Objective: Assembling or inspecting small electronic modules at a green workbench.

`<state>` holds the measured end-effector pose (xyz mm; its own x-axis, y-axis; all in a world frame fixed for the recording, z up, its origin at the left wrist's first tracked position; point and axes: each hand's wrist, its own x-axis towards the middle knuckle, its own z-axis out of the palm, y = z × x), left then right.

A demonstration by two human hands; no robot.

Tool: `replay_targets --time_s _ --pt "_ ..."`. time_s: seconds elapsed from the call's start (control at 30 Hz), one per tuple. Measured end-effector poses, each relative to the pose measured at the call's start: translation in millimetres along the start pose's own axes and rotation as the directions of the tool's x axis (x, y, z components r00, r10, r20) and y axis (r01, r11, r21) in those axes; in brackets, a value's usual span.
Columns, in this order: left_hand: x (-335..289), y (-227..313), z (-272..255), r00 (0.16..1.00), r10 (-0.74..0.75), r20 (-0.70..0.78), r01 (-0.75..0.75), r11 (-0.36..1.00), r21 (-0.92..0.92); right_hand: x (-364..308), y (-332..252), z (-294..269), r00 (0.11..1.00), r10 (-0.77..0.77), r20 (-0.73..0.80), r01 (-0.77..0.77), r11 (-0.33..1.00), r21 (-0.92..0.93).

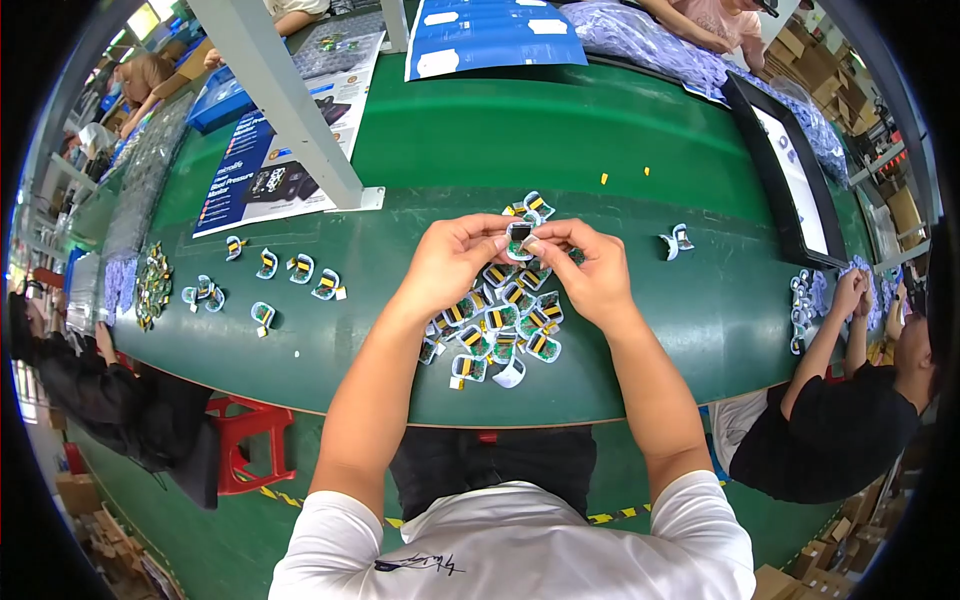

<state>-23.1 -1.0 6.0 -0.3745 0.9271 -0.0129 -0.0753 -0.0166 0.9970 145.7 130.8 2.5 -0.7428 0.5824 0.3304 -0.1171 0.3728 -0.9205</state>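
Between my two hands, over the green worktable [390, 370], is a small circuit-board assembly [519, 234] with a pale curved shell and a dark, screen-like square. My left hand [448, 262] pinches its left side with thumb and fingers. From the right, my right hand [594, 272] holds it, thumb and fingertips pressed close. Below and between my wrists lies a heap of similar assemblies [502, 318], showing pale shells, green boards and black-and-yellow parts. A few more assemblies [537, 205] lie just beyond my fingers. My fingers partly cover the held piece.
Several loose assemblies [300, 268] lie to the left, near a denser pile [154, 287]. A pair [678, 242] sits to the right. A grey metal post [290, 95] rises at the left. A black-rimmed tray [785, 170] stands at the right. Co-workers sit on both sides.
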Motion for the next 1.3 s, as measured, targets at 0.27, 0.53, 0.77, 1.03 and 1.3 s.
replay_targets --time_s 0.27,0.53,0.77,1.03,1.3 --pt "-0.8 -2.9 1.1 1.0 0.006 -0.004 -0.006 1.0 0.013 2.6 -1.2 -1.5 0.965 -0.261 0.005 0.243 0.892 -0.382" --pt "-0.6 -5.6 1.8 1.0 -0.023 0.021 0.023 1.0 0.002 4.9 0.1 -1.7 0.923 -0.381 0.058 0.35 0.766 -0.54" --pt "-1.2 -3.8 3.3 0.999 -0.033 0.04 0.033 0.999 -0.006 5.6 -1.0 -3.2 0.903 -0.426 0.052 0.377 0.727 -0.574" --pt "-1.1 -4.5 1.9 1.0 -0.021 -0.012 0.021 0.999 -0.046 5.1 -1.0 -0.9 0.904 -0.427 -0.014 0.35 0.759 -0.55" --pt "-0.8 -3.1 1.2 0.994 0.076 -0.085 -0.079 0.996 -0.033 2.5 -5.2 0.7 0.928 -0.372 0.028 0.342 0.817 -0.464"
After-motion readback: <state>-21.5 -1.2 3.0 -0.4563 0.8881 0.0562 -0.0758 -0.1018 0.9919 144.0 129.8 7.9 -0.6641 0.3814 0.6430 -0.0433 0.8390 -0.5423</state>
